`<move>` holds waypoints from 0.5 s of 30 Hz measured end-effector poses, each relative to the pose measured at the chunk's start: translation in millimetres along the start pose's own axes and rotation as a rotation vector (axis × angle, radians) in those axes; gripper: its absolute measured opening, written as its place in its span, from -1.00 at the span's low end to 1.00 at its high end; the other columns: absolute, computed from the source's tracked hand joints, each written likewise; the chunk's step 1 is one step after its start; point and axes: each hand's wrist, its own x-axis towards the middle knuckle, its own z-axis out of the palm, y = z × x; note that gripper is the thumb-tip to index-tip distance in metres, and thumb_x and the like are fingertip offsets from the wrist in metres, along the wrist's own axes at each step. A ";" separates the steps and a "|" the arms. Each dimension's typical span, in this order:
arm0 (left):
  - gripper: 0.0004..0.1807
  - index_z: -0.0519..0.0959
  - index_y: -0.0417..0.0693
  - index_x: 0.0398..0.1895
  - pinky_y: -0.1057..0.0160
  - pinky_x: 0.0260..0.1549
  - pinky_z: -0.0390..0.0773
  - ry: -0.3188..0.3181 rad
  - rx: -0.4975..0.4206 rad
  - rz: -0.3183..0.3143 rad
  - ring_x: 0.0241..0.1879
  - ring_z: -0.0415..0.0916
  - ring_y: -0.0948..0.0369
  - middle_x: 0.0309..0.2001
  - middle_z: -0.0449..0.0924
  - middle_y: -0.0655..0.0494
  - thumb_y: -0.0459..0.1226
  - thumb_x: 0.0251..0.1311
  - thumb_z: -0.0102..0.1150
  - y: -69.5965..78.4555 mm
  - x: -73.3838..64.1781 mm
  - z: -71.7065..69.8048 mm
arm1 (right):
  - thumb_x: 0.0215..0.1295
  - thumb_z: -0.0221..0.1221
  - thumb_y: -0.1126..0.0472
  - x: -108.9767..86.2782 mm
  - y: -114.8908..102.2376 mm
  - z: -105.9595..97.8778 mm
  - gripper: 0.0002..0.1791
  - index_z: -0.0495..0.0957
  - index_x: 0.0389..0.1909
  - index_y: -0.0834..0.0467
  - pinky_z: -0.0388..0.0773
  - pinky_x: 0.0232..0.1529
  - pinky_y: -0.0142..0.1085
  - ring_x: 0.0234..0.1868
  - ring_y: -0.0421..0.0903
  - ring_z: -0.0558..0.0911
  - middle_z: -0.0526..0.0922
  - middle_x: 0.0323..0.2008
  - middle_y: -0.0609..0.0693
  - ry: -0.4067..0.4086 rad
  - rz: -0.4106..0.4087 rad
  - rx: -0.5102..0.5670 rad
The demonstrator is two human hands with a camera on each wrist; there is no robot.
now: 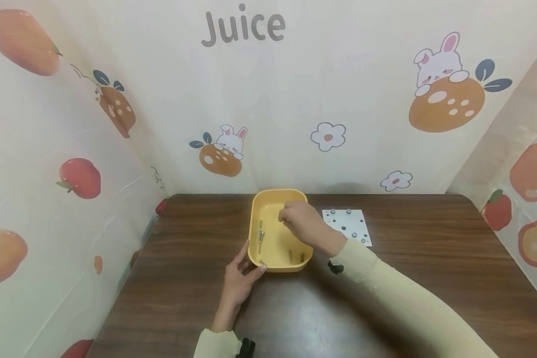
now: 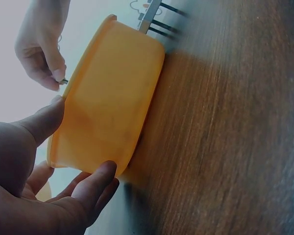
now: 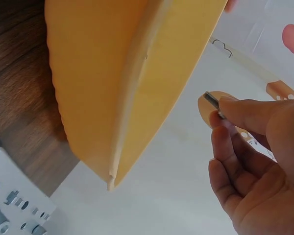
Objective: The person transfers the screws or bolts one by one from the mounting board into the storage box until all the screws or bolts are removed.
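Observation:
A yellow plastic bin [image 1: 275, 248] stands on the table, several metal screws [image 1: 260, 237] lying along its left side and near end. My left hand [image 1: 238, 283] grips the bin's near left corner, thumb at the rim and fingers against the outer wall. Above the inside of the bin, my right hand [image 1: 302, 221] pinches a small metal screw [image 3: 212, 101] between thumb and forefinger. Most of that screw is covered by the fingertips, so its full length cannot be seen.
Right of the bin is a white plate [image 1: 346, 226] with holes and several metal nuts or screw heads; dark legs [image 2: 164, 25] show under it. The brown wooden table [image 1: 179, 278] ends at a printed curtain [image 1: 277, 99] at the back and sides.

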 end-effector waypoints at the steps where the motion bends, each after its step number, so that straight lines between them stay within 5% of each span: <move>1: -0.03 0.28 0.09 0.65 -0.21 0.34 0.53 0.001 0.002 0.000 0.40 0.43 -0.25 0.61 0.14 -0.35 -0.27 0.18 0.55 0.0 0.2 0.1 | 0.24 0.37 0.48 1.0 -0.3 0.2 -0.85 0.79 -0.26 0.21 0.74 -0.11 -0.17 -0.23 0.02 0.73 0.74 -0.29 0.07 -0.010 0.007 0.007; 9: -0.03 0.29 0.09 0.64 -0.19 0.33 0.54 0.008 0.013 0.004 0.39 0.43 -0.26 0.61 0.14 -0.36 -0.27 0.17 0.56 -0.6 0.9 0.3 | 0.20 0.27 0.55 10.3 -3.0 2.4 -0.75 0.82 -0.27 0.21 0.77 -0.05 -0.14 -0.18 0.05 0.76 0.80 -0.27 0.11 -0.105 0.059 0.020; 15: -0.03 0.30 0.13 0.64 -0.26 0.37 0.48 0.011 0.009 -0.009 0.42 0.39 -0.29 0.61 0.14 -0.34 -0.25 0.16 0.57 -0.8 -0.3 0.2 | 0.14 0.27 0.56 15.6 -6.4 2.0 -0.75 0.77 -0.46 0.16 0.65 -0.31 -0.29 -0.43 -0.12 0.58 0.71 -0.47 -0.01 -0.157 0.080 0.021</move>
